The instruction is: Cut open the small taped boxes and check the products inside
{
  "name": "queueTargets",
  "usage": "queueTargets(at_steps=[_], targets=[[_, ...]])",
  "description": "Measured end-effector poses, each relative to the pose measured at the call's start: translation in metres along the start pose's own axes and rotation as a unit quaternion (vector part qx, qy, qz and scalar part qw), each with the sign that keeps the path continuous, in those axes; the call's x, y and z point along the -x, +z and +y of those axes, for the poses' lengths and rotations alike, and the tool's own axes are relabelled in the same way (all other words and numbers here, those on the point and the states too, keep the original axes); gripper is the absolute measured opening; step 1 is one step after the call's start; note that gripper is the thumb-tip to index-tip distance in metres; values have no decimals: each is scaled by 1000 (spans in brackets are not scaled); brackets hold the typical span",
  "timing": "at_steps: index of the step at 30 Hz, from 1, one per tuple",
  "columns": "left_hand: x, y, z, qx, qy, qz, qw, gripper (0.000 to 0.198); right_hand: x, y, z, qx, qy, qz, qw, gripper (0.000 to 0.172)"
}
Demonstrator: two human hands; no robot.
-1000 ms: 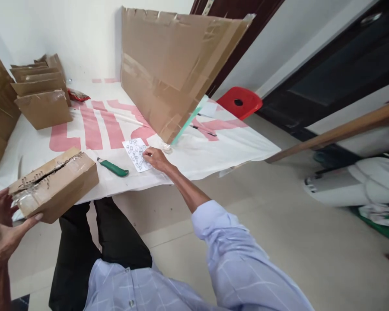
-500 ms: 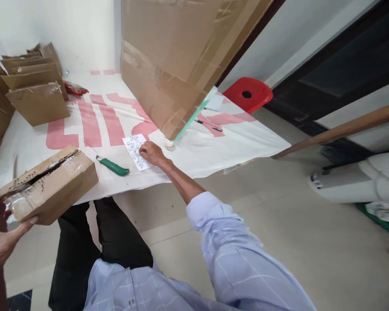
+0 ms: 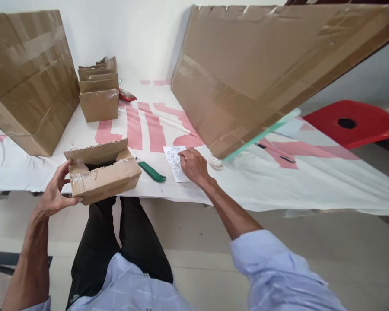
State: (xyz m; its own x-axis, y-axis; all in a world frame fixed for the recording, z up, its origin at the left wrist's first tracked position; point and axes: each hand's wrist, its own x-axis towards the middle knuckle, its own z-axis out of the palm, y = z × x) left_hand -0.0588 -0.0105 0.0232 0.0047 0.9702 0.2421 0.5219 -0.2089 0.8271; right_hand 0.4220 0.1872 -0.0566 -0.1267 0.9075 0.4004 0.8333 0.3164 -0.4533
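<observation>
My left hand (image 3: 54, 193) grips the left end of a small cardboard box (image 3: 108, 181), thumb low on the front and fingers behind. The box's top flaps stand apart, showing a dark inside. My right hand (image 3: 194, 166) rests on the right part of a white sheet of paper (image 3: 173, 159) covered in small outlined shapes. Its fingers are curled together at the paper; whatever they pinch is hidden. Between box and paper lies a green-handled utility knife (image 3: 153, 172).
A large cardboard box (image 3: 29, 82) stands at left, beside a row of cardboard pieces (image 3: 99, 106) and a red packet (image 3: 127, 95). A big cardboard panel (image 3: 246, 65) leans at right. Beyond are a pen (image 3: 275, 153) and a red stool (image 3: 369, 123). White cloth (image 3: 262, 185) covers the table.
The view has swung left. The box has turned more level, and its flaps have spread wider, showing more of the inside. My right hand stays at the paper.
</observation>
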Motion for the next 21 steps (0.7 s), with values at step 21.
queueTargets(at_steps=[21], targets=[[2, 1, 9, 67, -55, -22, 996, 97, 22, -29, -176, -202, -321, -79, 922, 18]])
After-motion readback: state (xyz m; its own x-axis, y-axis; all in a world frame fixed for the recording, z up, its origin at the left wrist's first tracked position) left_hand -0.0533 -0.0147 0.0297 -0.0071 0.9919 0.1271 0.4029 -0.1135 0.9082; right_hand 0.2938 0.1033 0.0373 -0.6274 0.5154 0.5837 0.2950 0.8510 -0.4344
